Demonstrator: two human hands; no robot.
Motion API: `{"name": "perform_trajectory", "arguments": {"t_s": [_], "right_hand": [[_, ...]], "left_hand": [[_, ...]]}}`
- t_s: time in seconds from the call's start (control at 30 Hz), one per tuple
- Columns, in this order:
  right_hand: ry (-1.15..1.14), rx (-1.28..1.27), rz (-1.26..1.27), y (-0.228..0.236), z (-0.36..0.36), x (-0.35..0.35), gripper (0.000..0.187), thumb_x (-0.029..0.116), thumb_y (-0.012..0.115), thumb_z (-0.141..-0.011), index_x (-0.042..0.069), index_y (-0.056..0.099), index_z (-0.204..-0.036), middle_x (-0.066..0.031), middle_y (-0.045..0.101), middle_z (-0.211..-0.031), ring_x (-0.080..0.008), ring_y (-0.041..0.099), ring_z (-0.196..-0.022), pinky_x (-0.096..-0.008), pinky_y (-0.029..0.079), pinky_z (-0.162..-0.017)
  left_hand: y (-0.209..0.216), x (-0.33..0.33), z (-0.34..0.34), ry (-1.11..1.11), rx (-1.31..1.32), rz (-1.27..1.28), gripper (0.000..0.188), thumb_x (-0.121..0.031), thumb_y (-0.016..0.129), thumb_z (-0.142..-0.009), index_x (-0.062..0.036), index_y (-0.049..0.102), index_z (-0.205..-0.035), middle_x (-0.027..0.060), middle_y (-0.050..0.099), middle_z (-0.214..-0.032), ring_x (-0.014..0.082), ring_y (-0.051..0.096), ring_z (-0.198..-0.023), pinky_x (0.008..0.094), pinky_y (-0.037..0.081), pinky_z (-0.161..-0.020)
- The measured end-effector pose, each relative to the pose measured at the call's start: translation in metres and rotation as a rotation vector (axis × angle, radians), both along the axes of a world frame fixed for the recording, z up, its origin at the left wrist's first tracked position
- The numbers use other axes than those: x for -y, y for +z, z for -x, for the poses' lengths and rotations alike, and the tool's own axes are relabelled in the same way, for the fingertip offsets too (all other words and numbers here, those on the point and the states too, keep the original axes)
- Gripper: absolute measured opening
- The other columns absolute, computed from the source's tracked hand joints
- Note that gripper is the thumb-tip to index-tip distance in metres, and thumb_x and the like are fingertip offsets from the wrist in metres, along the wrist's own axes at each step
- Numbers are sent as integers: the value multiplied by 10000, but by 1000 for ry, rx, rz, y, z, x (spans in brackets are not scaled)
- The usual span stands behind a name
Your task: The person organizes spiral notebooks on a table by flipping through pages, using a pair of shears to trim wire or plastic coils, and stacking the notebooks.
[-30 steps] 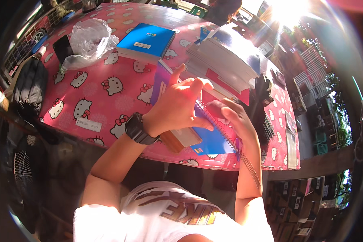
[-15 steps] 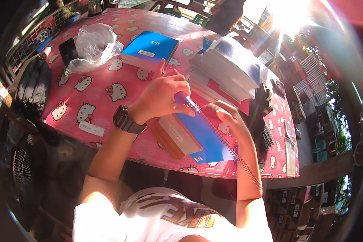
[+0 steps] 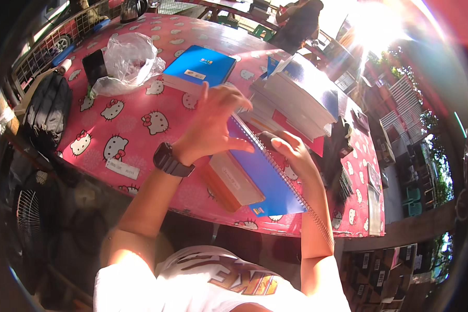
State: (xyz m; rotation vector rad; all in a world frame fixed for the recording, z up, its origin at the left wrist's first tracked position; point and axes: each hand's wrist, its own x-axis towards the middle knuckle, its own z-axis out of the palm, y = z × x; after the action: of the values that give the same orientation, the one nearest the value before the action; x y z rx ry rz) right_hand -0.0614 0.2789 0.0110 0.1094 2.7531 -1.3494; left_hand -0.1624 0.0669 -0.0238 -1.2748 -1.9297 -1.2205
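Note:
A blue-covered book [image 3: 268, 182] lies slanted in front of me, with a spiral binding coil [image 3: 282, 169] running along its right edge. The coil's loose tail hangs past the lower corner, alongside my right forearm. Thumb and fingers spread apart, my left hand [image 3: 210, 122] is over the book's upper end and holds nothing. My right hand [image 3: 294, 151] is at the coil side, its fingers curled around a small dark object [image 3: 267, 140] that I cannot make out. Beside the book's left edge sits a brown block with a pale top [image 3: 236, 179].
Another blue book [image 3: 200, 65] lies farther back, near a crumpled clear plastic bag [image 3: 130, 60] and a black phone [image 3: 94, 66]. A tall stack of thick books [image 3: 301, 88] stands at right. The table [image 3: 156, 145] has a pink patterned cover; a person [image 3: 300, 23] is beyond it.
My left hand has loosened from the upper end of the blue-covered book, and its fingers have spread. My right hand stays by the coil. The view has shifted slightly.

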Motion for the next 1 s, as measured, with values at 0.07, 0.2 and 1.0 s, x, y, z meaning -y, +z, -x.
{"name": "perform_trajectory", "arguments": {"t_s": [0.07, 0.2, 1.0], "right_hand": [[-45, -164, 29, 1, -4, -1, 704, 587, 540, -794, -52, 559, -1087, -108, 621, -1041, -163, 567, -974, -279, 418, -861], [265, -302, 711, 2, -10, 14, 489, 425, 585, -839, -17, 593, -1050, -78, 624, -997, -138, 559, -927, -255, 415, -822], [-99, -110, -51, 9, 23, 27, 595, 510, 493, -838, -2, 561, -1134, -76, 602, -1072, -177, 537, -975, -310, 388, -871]], "left_hand": [[-7, -5, 10, 71, 5, -222, 638, -320, 831, -611, -114, 543, -1142, -5, 598, -849, 163, 549, -982, 435, 267, -1055], [-37, -5, 23, -578, 859, -357, 600, -53, 775, -680, -48, 472, -1199, 9, 597, -862, 89, 574, -876, 243, 473, -757], [-52, -11, 11, -472, 940, -644, 457, -49, 670, -801, -33, 531, -1235, -15, 561, -954, 56, 516, -917, 228, 434, -816]]}}
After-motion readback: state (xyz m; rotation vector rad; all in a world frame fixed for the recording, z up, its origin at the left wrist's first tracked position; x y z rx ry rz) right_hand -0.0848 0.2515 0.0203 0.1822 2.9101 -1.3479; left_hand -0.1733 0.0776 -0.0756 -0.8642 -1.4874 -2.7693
